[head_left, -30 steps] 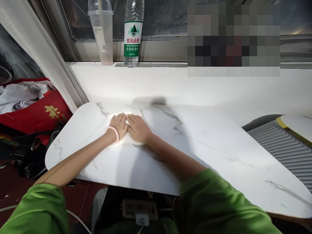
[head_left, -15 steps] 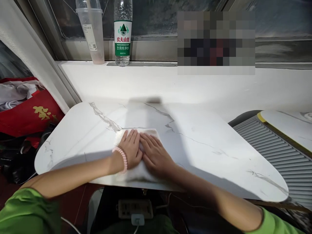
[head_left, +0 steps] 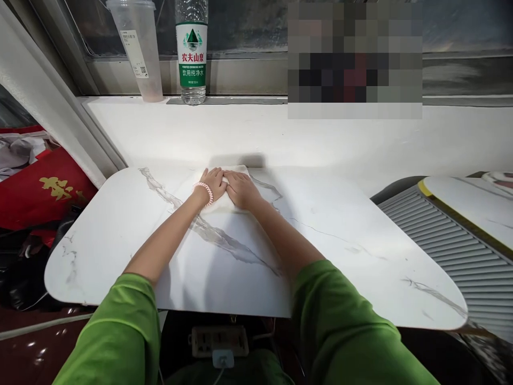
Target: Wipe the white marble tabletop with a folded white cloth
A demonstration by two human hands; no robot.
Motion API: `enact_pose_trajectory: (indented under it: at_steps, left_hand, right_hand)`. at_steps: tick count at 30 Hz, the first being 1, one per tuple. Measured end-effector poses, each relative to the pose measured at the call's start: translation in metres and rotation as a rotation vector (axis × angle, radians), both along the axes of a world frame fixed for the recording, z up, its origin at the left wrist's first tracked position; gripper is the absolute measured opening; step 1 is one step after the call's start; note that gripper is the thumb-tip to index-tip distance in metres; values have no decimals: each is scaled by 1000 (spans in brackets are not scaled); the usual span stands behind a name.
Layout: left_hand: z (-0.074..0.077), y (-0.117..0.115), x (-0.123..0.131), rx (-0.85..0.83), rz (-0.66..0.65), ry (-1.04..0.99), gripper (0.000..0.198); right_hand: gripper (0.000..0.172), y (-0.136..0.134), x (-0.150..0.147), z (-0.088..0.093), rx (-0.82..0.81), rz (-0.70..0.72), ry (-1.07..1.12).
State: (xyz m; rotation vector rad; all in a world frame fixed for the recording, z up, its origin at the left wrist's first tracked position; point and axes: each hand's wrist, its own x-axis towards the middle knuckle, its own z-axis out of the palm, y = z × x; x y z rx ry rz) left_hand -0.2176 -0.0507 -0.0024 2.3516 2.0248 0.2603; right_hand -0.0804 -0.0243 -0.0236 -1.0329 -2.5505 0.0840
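A white cloth lies flat near the back edge of the white marble-patterned table. Pressed on its left part is my left hand, fingers stretched forward, with a pink coiled band around the wrist. My right hand rests flat on the cloth's right part, its thumb side touching my left hand. Both palms hide much of the cloth. Neither hand wraps around anything.
On the window ledge stand a clear plastic cup and a water bottle. A red bag sits at the left. Below the table edge hangs a power strip with a plug. Grey ribbed seating borders the right.
Both hands have slid forward with the cloth, from the table's front edge to near its back edge. My arms are now stretched out, and the view has shifted slightly.
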Motion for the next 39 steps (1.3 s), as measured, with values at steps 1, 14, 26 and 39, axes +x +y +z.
enact_pose_trajectory:
  at_steps: [1, 14, 26, 39]
  left_hand:
    - [0, -6, 2, 5, -6, -2, 53]
    - [-4, -184, 104, 2, -253, 4, 66]
    - [-1, -47, 105, -44, -162, -29, 61]
    - [-1, 36, 86, -28, -75, 34, 55]
  right_hand:
    - [52, -5, 4, 0, 10, 5, -8]
    - [58, -184, 131, 7, 135, 155, -114]
    - [51, -49, 122, 6, 76, 117, -137]
    - [53, 26, 92, 3, 11, -72, -113]
